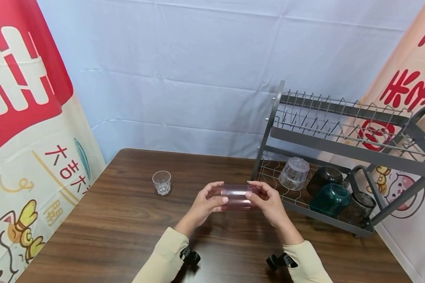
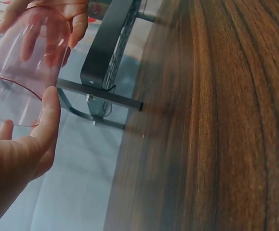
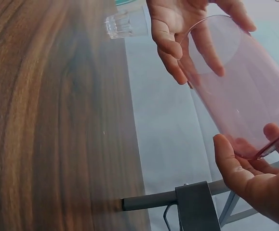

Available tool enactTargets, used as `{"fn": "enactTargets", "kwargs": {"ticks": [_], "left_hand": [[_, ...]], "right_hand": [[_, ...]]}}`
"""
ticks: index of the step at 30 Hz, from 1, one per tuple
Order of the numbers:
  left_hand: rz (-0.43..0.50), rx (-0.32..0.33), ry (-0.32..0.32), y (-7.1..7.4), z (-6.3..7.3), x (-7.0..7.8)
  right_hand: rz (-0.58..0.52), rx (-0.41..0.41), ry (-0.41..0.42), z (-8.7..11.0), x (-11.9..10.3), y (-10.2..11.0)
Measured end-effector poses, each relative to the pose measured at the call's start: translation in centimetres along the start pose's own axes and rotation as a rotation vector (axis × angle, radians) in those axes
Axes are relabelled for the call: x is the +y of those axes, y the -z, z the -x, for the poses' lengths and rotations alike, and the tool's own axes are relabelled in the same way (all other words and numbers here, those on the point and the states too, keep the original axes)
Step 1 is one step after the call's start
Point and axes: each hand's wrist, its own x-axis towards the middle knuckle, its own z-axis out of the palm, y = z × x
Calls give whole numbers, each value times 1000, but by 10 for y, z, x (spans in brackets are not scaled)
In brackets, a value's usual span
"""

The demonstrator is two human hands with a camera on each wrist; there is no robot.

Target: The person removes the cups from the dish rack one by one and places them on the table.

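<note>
Holding a pink transparent glass [image 1: 236,198] sideways between both hands, the person is keeping it above the table [image 1: 127,236], roughly mid-scene. The left hand [image 1: 209,200] is gripping the open-rim end, thumb pressing on the near side and fingers wrapping behind. The right hand [image 1: 269,202] is gripping the base end, its thumb also lying along the near side. Both grips are clamping on the glass; fingers are showing through the pink wall in both wrist views.

Cream sleeves [image 1: 168,247] are covering the forearms, and a black wrist device [image 1: 190,256] is sitting at each cuff.

Out to the left, a small clear tumbler [image 1: 162,182] is standing upright on the table, well apart from the hands. To the right, a dark two-tier rack [image 1: 339,146] is standing on the table. Its lower tier is holding a clear cup [image 1: 294,173], a dark cup [image 1: 324,181], a teal cup [image 1: 330,200] and a brownish cup [image 1: 357,208], sitting close together.

Behind everything, a pale cloth [image 1: 184,78] is hanging in creases. A red-and-cream banner [image 1: 21,137] is hanging at far left; another printed banner [image 1: 403,90] is showing behind the rack.
</note>
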Motion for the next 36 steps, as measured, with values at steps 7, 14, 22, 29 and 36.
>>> {"fn": "enactTargets", "kwargs": {"ticks": [7, 14, 22, 29, 36], "left_hand": [[4, 17, 17, -1, 1, 3], [-43, 46, -3, -5, 0, 11], [-137, 54, -11, -7, 3, 11], [-215, 70, -35, -9, 3, 15], [-369, 78, -73, -13, 12, 27]], "right_hand": [[43, -12, -18, 1, -3, 0], [224, -17, 18, 0, -8, 5], [373, -64, 56, 1, -11, 7], [484, -97, 91, 2, -14, 8], [647, -109, 178, 5, -15, 7]]}}
